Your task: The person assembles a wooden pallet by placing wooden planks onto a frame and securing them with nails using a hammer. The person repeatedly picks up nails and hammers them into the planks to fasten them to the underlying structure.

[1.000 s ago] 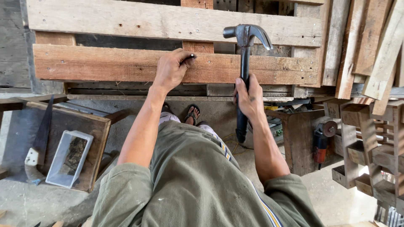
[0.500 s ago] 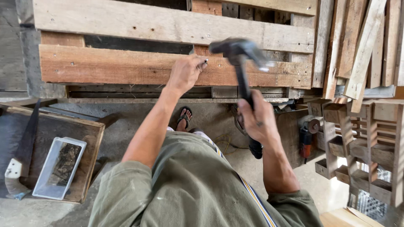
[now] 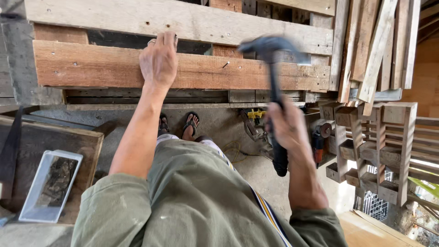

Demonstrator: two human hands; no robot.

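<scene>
My left hand (image 3: 159, 61) rests flat on the top edge of a reddish wooden slat (image 3: 100, 66) of a pallet, fingers hooked over it. A nail (image 3: 225, 65) stands tilted in that slat, to the right of the hand. My right hand (image 3: 287, 128) grips the black handle of a claw hammer (image 3: 273, 68), whose blurred dark head hangs just right of the nail. A paler plank (image 3: 192, 20) runs above the slat.
Loose boards (image 3: 379, 45) lean at the right, above stacked small wooden frames (image 3: 388, 146). A clear plastic tray of dark bits (image 3: 50, 185) lies on a wooden board at the lower left. Power tools (image 3: 320, 137) and a yellow item (image 3: 256, 113) lie on the concrete floor by my sandalled feet.
My left hand let go of the nail and slid left along the slat. The hammer came down from raised toward the nail, which now stands on its own.
</scene>
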